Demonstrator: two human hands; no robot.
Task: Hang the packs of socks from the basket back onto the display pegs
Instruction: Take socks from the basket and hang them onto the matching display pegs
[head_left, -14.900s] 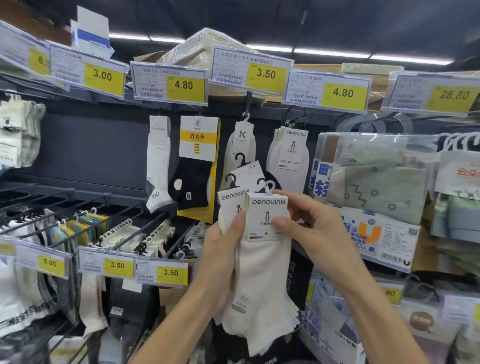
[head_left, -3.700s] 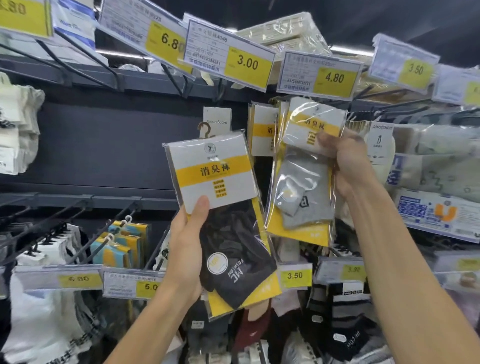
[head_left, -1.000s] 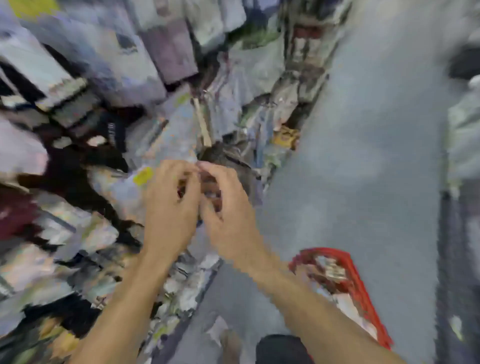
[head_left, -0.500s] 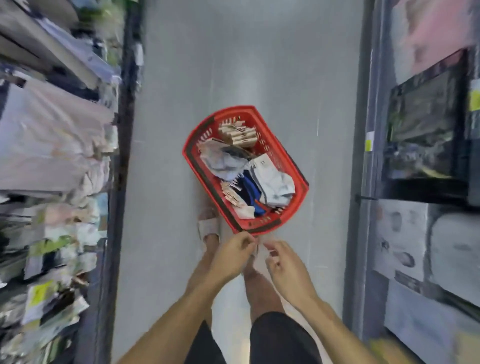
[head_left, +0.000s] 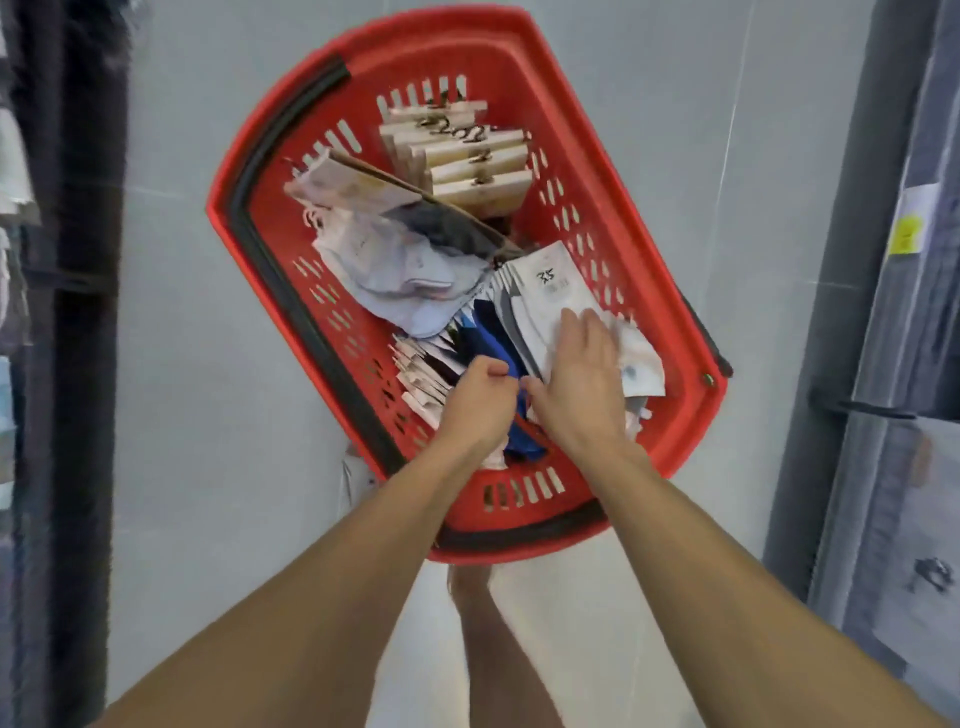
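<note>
A red plastic basket (head_left: 597, 156) sits on the grey floor below me, holding several packs of socks. A stack of beige card-topped packs (head_left: 467, 156) lies at its far end, and pale blue-white socks (head_left: 405, 270) fill the middle. A white pack marked 35 (head_left: 550, 291) lies at the right, dark blue socks (head_left: 493, 338) beside it. My left hand (head_left: 480, 402) is curled with its fingers closed, down among the blue socks and card-topped packs; what it grips is hidden. My right hand (head_left: 576, 379) lies flat, fingers apart, on the white pack.
A dark display rack (head_left: 67, 312) with hanging goods runs along the left edge. A grey shelf unit (head_left: 893, 312) with a yellow tag stands at the right. Grey floor tiles (head_left: 171, 415) surround the basket. My bare legs (head_left: 498, 649) are below it.
My view has swung from the sock display down to the basket. Both hands have dropped from just short of the basket's rim into it, the right one landing on the white pack.
</note>
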